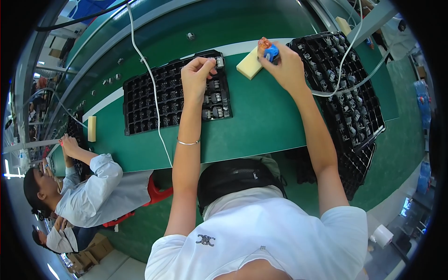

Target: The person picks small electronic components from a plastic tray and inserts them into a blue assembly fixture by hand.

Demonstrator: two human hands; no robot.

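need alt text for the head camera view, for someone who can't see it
Seen from above, a person at a green workbench pinches a small metal part with the left hand over a black compartment tray, while the right hand holds a small blue and orange tool beside a cream foam block. A second black tray sits to the right; a co-worker sits at the left.

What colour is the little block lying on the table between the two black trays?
Pale cream-yellow; the foam block shows best in the head view.
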